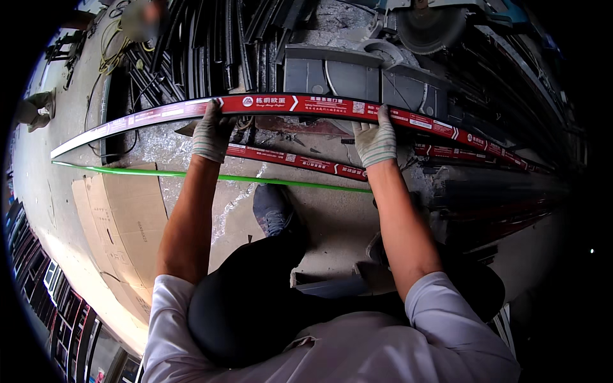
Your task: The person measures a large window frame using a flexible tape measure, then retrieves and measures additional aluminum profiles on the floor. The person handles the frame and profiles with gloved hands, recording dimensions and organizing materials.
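Note:
Both my hands wear pale knit work gloves with the fingertips dark. A long, dark profile bar faced with red printed film (274, 104) runs across in front of me, bowed by the lens. My left hand (212, 132) grips it left of its middle, thumb over the near face. Farther right, my right hand (375, 137) holds the same bar with its thumb up against the red face; its other fingers are mostly hidden. Below the bar lie a second red-filmed bar (300, 161) and a thin bright green strip (255, 179).
A circular saw blade (431, 29) stands at the far right, beside a grey metal machine bed (357, 76). Dark profiles (211, 45) are heaped at the back. Flattened cardboard (121, 223) lies at left, and more bars (498, 191) are stacked at right.

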Demonstrator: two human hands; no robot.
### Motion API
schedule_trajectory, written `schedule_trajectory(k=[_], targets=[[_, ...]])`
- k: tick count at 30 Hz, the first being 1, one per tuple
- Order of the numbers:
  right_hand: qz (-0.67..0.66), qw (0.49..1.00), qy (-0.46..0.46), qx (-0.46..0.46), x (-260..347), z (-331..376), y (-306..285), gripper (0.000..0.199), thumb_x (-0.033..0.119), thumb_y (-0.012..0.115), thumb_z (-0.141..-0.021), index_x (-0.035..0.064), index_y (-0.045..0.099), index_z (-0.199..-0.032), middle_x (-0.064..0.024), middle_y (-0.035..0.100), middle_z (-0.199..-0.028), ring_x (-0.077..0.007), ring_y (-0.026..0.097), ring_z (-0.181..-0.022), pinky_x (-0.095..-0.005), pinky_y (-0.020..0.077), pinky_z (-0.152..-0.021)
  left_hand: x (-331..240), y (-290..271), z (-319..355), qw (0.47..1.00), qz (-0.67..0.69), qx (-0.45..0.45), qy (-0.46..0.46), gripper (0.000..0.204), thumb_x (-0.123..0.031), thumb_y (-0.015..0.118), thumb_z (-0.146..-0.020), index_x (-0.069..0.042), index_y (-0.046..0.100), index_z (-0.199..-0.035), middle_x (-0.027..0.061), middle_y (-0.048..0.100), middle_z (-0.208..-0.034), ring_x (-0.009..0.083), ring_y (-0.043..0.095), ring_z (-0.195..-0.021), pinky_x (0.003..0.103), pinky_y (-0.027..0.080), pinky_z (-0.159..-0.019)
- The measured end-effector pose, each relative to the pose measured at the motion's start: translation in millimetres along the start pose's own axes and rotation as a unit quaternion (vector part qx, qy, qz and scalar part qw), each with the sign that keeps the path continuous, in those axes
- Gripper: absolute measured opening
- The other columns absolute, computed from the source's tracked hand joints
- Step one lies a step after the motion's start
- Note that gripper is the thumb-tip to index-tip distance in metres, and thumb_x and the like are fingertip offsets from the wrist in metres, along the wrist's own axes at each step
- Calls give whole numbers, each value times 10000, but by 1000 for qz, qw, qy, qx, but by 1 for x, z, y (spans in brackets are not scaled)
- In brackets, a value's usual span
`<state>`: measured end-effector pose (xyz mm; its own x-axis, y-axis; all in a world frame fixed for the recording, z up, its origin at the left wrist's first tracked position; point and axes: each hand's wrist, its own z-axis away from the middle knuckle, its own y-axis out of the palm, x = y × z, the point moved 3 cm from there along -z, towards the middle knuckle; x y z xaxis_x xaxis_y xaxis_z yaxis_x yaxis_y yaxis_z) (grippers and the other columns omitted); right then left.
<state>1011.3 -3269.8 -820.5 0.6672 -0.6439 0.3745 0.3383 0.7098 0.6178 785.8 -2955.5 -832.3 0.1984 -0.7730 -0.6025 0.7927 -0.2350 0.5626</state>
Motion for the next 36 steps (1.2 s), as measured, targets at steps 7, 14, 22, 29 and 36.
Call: schedule_trajectory(k=[7, 14, 22, 29, 36], targets=[[75, 993, -85, -38, 119, -20, -50, 580, 439, 729, -871, 86, 527, -1284, -82, 533, -1335, -269, 464, -1292, -481, 322, -1149, -45, -49, -31, 999, -21, 21, 39, 166, -323, 709, -920, -165, 667, -949, -47, 610, -843, 109, 576, -737, 311, 540, -779], [30, 984, -151, -93, 203, -44, -64, 511, 405, 689, -913, 51, 536, -1249, -93, 553, -1319, -277, 505, -1268, -459, 394, -1124, -78, -65, -45, 996, -14, -50, 74, 190, -284, 743, -897, -129, 639, -862, -45, 557, -768, 92, 482, -672, 269, 478, -665], [83, 989, -114, -33, 180, -48, -59, 625, 385, 729, -886, 68, 467, -1356, -109, 493, -1395, -282, 445, -1325, -474, 335, -1161, -112, -105, -69, 995, 24, -64, 78, 250, -303, 718, -906, -67, 648, -948, 48, 694, -986, 193, 636, -1021, 332, 518, -939], [72, 995, -57, -25, 150, -62, -80, 540, 416, 727, -875, 45, 540, -1218, -73, 622, -1204, -228, 531, -1210, -443, 335, -1135, -110, -126, -77, 995, -26, -47, 82, 330, -575, 665, -877, -252, 612, -833, -32, 500, -653, 115, 442, -555, 294, 381, -511], [89, 992, -72, -45, 122, -60, -80, 664, 387, 760, -847, 20, 481, -1323, -99, 491, -1411, -237, 426, -1339, -393, 306, -1195, -43, -39, -56, 989, 99, -58, 96, 346, -417, 759, -855, -129, 617, -984, 62, 654, -857, 252, 631, -785, 428, 540, -751]])
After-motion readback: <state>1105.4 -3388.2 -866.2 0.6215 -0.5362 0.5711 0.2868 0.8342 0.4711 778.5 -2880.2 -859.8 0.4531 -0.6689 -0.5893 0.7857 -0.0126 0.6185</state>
